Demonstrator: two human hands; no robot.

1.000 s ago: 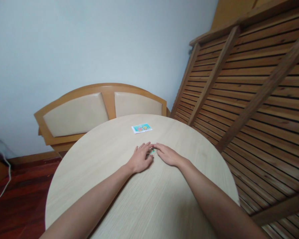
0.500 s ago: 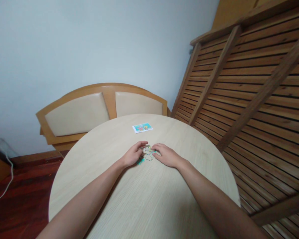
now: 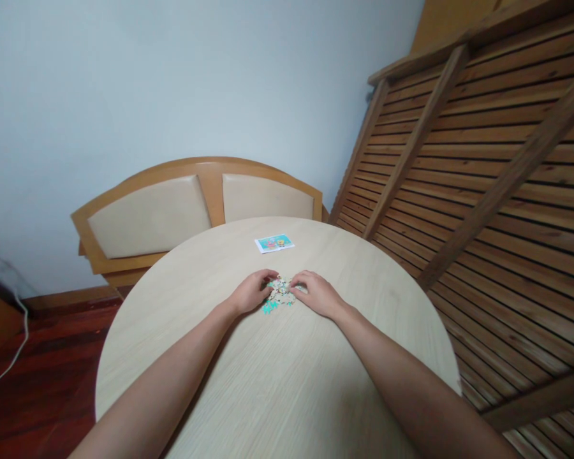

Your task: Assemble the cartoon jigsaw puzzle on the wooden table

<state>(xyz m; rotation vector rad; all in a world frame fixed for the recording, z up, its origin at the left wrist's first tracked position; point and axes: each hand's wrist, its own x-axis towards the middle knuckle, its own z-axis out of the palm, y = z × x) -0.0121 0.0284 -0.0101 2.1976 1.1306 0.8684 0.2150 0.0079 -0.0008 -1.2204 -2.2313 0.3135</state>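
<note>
A small heap of jigsaw puzzle pieces (image 3: 282,296) lies on the round pale wooden table (image 3: 282,376), most showing plain beige, some turquoise. My left hand (image 3: 252,292) rests at the heap's left edge, fingers curved and the thumb apart from them. On the opposite side my right hand (image 3: 316,294) touches the pieces with curled fingers, a gap showing between thumb and forefinger. No piece can be seen held in either hand. Beyond the heap lies a turquoise picture card (image 3: 274,243) with cartoon figures and a white border.
Behind the table stands a wooden headboard (image 3: 210,191) with cream padded panels, against a pale wall (image 3: 196,83). A large slatted wooden frame (image 3: 459,166) leans at the right. A white cable (image 3: 25,325) hangs at the left above the dark red floor (image 3: 62,357).
Both hands have shifted slightly at the heap, and the right fingers have curled closer to the thumb. The pieces between them look a little rearranged. The card stays put.
</note>
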